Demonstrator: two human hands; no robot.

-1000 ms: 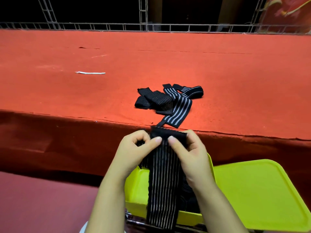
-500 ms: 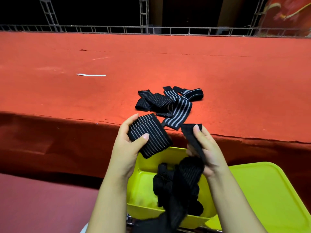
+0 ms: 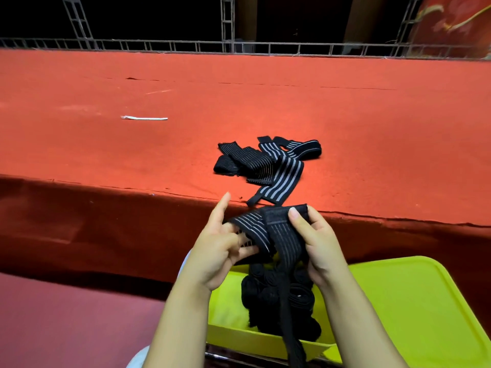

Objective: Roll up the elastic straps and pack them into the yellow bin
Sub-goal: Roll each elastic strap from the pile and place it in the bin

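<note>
Half a second earlier the hands had been apart, each holding a separate end of the strap (image 3: 276, 232); now they had met above the bin (image 3: 228, 317), so rolling looked ready to begin. The right hand (image 3: 318, 243) pinched the strap's top end, thumb on its face. The left hand (image 3: 220, 248) held the striped fold loosely with curled fingers, forefinger raised. The tail hung down past rolled straps in the bin. Beyond the bin, a pile (image 3: 268, 163) lay unrolled on the red table (image 3: 106, 144).

Red-carpeted platform (image 3: 265, 102), metal truss railing (image 3: 228, 46), dark backdrop
</note>
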